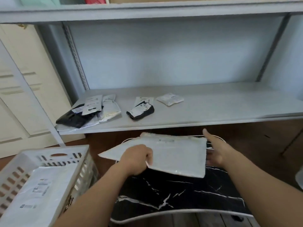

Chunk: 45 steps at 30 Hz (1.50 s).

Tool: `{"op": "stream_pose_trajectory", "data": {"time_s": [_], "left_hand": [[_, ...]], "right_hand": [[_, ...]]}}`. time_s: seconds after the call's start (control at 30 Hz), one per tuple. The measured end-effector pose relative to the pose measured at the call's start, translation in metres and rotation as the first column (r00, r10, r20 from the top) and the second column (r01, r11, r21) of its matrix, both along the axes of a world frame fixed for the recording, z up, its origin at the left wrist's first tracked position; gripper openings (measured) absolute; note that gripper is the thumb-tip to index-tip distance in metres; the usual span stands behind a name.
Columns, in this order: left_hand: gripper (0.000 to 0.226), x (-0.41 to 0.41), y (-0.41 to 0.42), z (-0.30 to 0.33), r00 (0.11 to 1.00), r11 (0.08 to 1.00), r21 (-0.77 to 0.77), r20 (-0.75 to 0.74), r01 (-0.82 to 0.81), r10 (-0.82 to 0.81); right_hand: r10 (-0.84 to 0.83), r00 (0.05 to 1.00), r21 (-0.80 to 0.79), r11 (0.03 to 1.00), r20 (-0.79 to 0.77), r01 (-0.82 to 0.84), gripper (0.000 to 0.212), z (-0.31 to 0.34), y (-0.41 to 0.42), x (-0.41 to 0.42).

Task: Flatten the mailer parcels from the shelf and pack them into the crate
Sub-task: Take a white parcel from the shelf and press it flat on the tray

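left hand (137, 158) is pinching the white mailer's (170, 154) near edge over the black table (180, 194), right hand (214, 150) flat against its side, probably steadying it for the crate (49, 158)

One head-worn camera looks forward and down, close above the hands (136, 159).
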<state>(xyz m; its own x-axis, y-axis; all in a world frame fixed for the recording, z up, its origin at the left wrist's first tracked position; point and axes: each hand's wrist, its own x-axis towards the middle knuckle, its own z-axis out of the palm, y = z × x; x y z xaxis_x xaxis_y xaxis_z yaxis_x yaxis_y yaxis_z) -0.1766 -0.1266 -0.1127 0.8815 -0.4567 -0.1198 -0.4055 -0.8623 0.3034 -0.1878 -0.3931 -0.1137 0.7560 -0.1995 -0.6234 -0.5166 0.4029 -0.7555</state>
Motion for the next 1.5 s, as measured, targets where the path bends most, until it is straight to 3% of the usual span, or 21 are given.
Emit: {"op": "stream_pose_trajectory", "data": {"time_s": [0.1, 0.17, 0.23, 0.33, 0.47, 0.57, 0.63, 0.7, 0.8, 0.93, 1.0, 1.17, 1.5], "left_hand": [[0.026, -0.026, -0.022, -0.036, 0.998, 0.982, 0.187, -0.053, 0.022, -0.012], [0.027, -0.04, -0.033, -0.057, 0.994, 0.966, 0.251, -0.109, 0.06, -0.033], [0.027, -0.048, -0.038, -0.075, 0.982, 0.955, 0.276, -0.176, 0.109, -0.061], [0.026, -0.047, -0.037, -0.095, 0.963, 0.966, 0.226, -0.263, 0.124, -0.062], [0.042, -0.032, -0.027, -0.111, 0.935, 0.995, 0.091, -0.354, 0.027, 0.007], [0.05, -0.022, -0.019, -0.121, 0.975, 0.993, -0.005, -0.191, -0.117, 0.113], [0.062, -0.014, -0.013, -0.128, 0.984, 0.985, 0.051, -0.05, -0.166, 0.169], [0.07, -0.006, -0.007, -0.134, 0.982, 0.971, 0.147, -0.012, -0.186, 0.19], [0.073, 0.009, 0.001, -0.15, 0.977, 0.962, 0.187, -0.039, -0.201, 0.211], [0.069, 0.029, 0.005, -0.185, 0.968, 0.959, 0.144, 0.092, -0.244, 0.232], [0.062, 0.039, 0.005, -0.195, 0.964, 0.955, 0.136, 0.088, -0.262, 0.252], [0.062, 0.055, 0.008, -0.218, 0.967, 0.956, 0.182, 0.149, -0.231, 0.205], [0.067, 0.06, 0.002, -0.224, 0.971, 0.953, 0.187, 0.059, -0.238, 0.231]], "right_hand": [[0.269, 0.943, -0.155, 0.941, -0.196, -0.3, 0.046, -0.023, 0.014, -0.016], [0.442, 0.838, -0.32, 0.782, -0.321, -0.535, 0.067, -0.04, 0.019, -0.023], [0.5, 0.765, -0.506, 0.574, -0.406, -0.644, 0.072, -0.052, 0.025, -0.029], [0.449, 0.758, -0.698, 0.335, -0.472, -0.633, 0.07, -0.076, 0.024, -0.033], [0.423, 0.673, -0.689, 0.142, -0.607, -0.711, 0.081, -0.101, 0.025, -0.03], [0.409, 0.707, -0.773, 0.008, -0.576, -0.634, 0.087, -0.116, 0.031, -0.021], [0.481, 0.686, -0.825, -0.168, -0.546, -0.539, 0.087, -0.127, 0.039, -0.012], [0.551, 0.652, -0.852, -0.29, -0.52, -0.435, 0.084, -0.138, 0.048, -0.004], [0.606, 0.654, -0.888, -0.373, -0.453, -0.269, 0.083, -0.159, 0.062, 0.004], [0.619, 0.607, -0.862, -0.426, -0.498, -0.273, 0.085, -0.182, 0.077, 0.022], [0.639, 0.596, -0.867, -0.438, -0.486, -0.238, 0.083, -0.189, 0.08, 0.035], [0.661, 0.574, -0.87, -0.433, -0.483, -0.234, 0.08, -0.207, 0.079, 0.053], [0.68, 0.577, -0.891, -0.377, -0.452, -0.254, 0.078, -0.214, 0.078, 0.057]]}}
